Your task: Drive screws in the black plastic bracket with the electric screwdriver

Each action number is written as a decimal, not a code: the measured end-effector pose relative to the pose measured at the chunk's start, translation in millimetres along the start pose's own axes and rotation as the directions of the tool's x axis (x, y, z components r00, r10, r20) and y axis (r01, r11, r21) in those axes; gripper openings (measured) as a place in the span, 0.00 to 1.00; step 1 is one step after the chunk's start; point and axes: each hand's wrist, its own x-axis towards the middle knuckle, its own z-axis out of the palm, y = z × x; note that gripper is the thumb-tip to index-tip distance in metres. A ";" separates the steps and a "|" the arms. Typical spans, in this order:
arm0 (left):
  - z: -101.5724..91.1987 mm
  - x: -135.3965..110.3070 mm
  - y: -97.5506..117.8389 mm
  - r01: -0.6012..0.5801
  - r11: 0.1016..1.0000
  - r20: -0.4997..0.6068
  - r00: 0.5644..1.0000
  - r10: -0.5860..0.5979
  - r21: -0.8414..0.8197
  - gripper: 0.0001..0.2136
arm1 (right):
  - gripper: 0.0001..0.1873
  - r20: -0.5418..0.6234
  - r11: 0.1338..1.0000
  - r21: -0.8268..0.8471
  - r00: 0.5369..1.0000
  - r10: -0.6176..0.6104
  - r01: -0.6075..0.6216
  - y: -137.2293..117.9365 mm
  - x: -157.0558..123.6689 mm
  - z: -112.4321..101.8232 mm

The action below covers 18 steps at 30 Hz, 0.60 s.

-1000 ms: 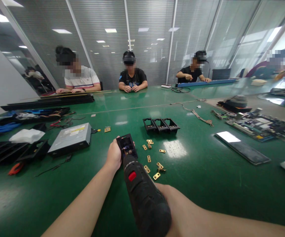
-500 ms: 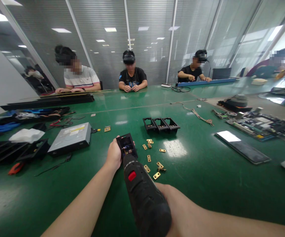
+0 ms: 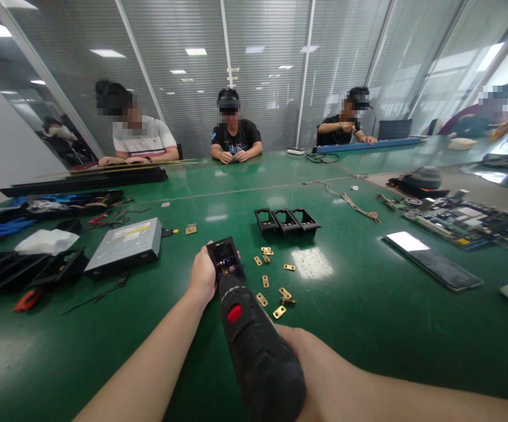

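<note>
My left hand [image 3: 204, 272] is closed round the left side of a black plastic frame [image 3: 224, 251], which is tilted up toward me. Brass-coloured metal shows inside the frame's opening. My right hand [image 3: 300, 357] grips a black cordless drill [image 3: 258, 351] with a red switch on top. The drill's nose points into the lower part of the frame; its bit is hidden. Several small brass plates [image 3: 265, 281] with holes lie loose to the right of the frame. Behind them stand three similar black frames [image 3: 286, 220] side by side.
A silver disc drive [image 3: 126, 243] and black trays [image 3: 64, 266] lie on the left. On the right are a dark phone-like slab [image 3: 432, 264] and a circuit board [image 3: 464, 220]. A cord [image 3: 345, 199] runs across the green table [image 3: 368, 351]. Several people sit opposite.
My hands, the drill and the black frame stay almost where they were. Across the table, the person at the right has raised one hand from the blue bar toward the chest.
</note>
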 end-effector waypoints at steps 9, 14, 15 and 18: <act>-0.4 0.8 0.5 0.001 1.000 0.004 1.000 -0.001 0.008 0.22 | 0.38 0.001 0.999 0.034 1.000 -0.019 0.019 9.1 -0.7 -3.3; -0.4 -0.1 0.3 -0.017 1.000 -0.004 1.000 0.017 0.012 0.21 | 0.36 -0.008 0.998 0.042 0.999 -0.046 0.047 6.6 -2.5 -3.7; -0.3 -0.3 0.4 -0.011 1.000 -0.004 1.000 0.011 0.012 0.21 | 0.36 -0.010 0.997 0.051 0.999 -0.053 0.054 5.0 -3.1 -3.5; 0.7 -1.6 1.8 0.010 1.000 -0.006 1.000 -0.010 0.005 0.22 | 0.36 0.014 0.995 0.086 0.998 -0.060 0.058 0.3 -4.3 -2.8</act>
